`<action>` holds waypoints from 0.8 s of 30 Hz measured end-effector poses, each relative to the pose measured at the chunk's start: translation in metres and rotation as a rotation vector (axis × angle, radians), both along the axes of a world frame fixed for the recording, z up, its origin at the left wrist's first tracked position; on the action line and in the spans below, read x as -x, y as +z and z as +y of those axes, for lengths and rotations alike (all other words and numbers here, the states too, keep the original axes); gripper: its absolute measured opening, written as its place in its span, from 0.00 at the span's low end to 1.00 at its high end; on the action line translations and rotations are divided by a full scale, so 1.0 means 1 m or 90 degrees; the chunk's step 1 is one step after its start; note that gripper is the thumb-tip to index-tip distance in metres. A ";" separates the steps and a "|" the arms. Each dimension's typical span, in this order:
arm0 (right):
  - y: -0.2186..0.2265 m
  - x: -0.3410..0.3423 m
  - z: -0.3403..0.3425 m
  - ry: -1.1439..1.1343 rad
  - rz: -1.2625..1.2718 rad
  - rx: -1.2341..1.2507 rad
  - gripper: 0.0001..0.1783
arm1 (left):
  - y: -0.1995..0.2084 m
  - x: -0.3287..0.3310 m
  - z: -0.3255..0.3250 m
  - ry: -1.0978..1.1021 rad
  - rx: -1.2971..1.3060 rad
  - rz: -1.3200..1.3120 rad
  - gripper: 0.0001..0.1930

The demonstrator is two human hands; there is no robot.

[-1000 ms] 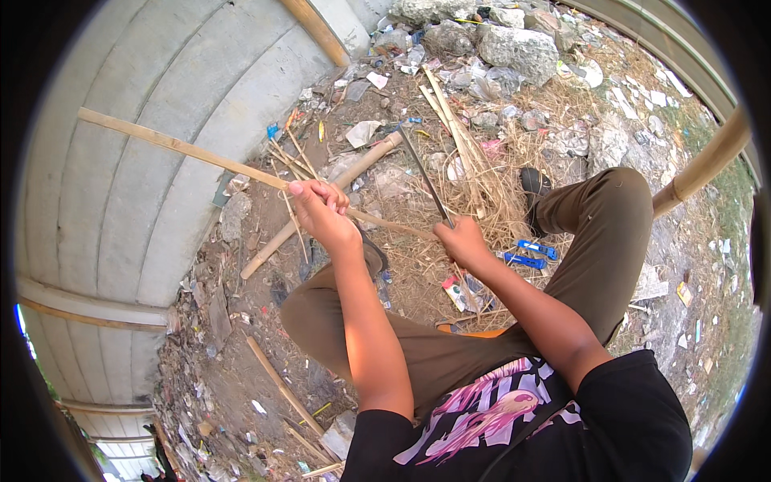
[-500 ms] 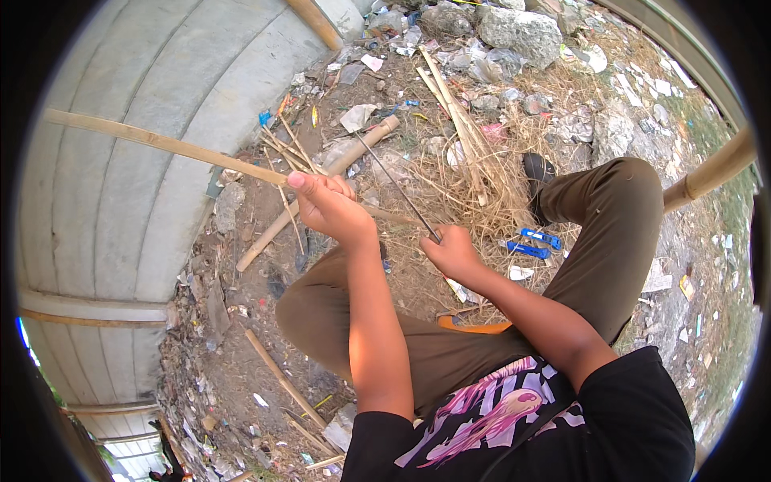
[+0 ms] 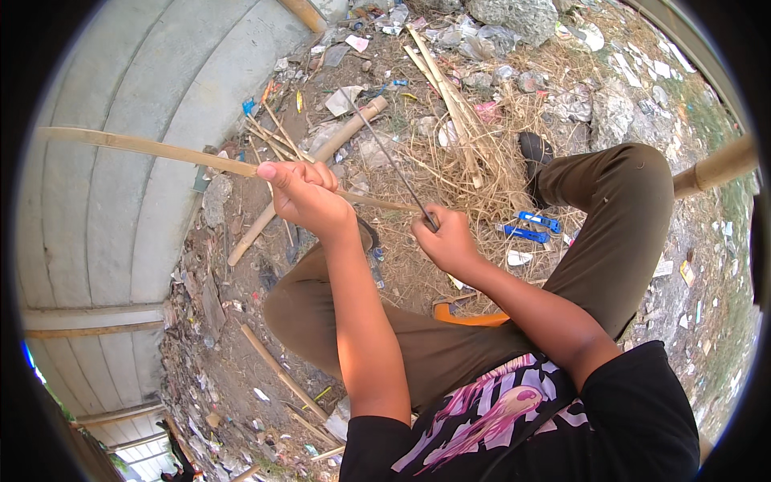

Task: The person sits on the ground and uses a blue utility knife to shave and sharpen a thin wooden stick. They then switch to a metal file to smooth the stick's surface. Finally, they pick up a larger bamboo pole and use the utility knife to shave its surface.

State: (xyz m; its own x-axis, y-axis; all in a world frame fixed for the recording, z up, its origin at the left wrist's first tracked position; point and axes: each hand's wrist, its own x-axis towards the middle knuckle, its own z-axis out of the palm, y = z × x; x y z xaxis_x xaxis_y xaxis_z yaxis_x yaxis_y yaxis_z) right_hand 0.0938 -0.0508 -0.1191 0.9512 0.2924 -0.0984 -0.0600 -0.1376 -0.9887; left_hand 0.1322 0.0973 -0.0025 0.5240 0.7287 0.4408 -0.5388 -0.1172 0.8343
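My left hand (image 3: 303, 193) grips a long thin bamboo strip (image 3: 144, 146) that runs out to the left and passes right toward my other hand. My right hand (image 3: 446, 239) is closed round the handle of a long narrow knife (image 3: 385, 153), whose blade points up and left across the strip. The blade meets the strip just left of my right hand. Both hands are held above my bent knees in olive trousers (image 3: 618, 209). I wear a black shirt with a pink print.
Dry grass, bamboo offcuts (image 3: 446, 92) and litter cover the dirt ground. A thick bamboo pole (image 3: 321, 157) lies under the hands. A grey concrete wall (image 3: 104, 225) curves along the left. Rocks (image 3: 514, 16) sit at the top. Blue scraps (image 3: 534, 225) lie by my right knee.
Both hands have shifted slightly right and down in view. The knife blade now stands out more clearly, angled up-left over the strip. The strip stays gripped in my left hand.
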 end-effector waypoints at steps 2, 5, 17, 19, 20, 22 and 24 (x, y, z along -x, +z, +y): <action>-0.053 0.014 -0.007 0.014 0.055 0.085 0.18 | 0.000 -0.005 -0.008 0.019 0.003 0.016 0.33; -0.080 0.010 -0.008 0.129 0.342 0.222 0.18 | 0.000 -0.001 0.003 0.086 -0.005 0.028 0.33; -0.116 0.023 -0.017 0.111 0.158 0.391 0.15 | 0.002 -0.006 0.007 0.142 -0.003 0.067 0.34; -0.087 0.013 -0.006 0.095 0.079 0.343 0.15 | 0.000 0.001 0.011 0.170 -0.018 0.059 0.35; -0.066 0.011 -0.002 0.088 0.045 0.321 0.15 | -0.002 0.002 0.012 0.173 -0.018 0.058 0.35; -0.011 0.009 -0.003 0.067 -0.027 0.189 0.17 | -0.003 -0.002 0.015 0.182 -0.015 0.051 0.35; -0.013 0.010 -0.010 0.059 -0.004 0.177 0.17 | -0.002 -0.008 0.009 0.153 -0.009 0.054 0.35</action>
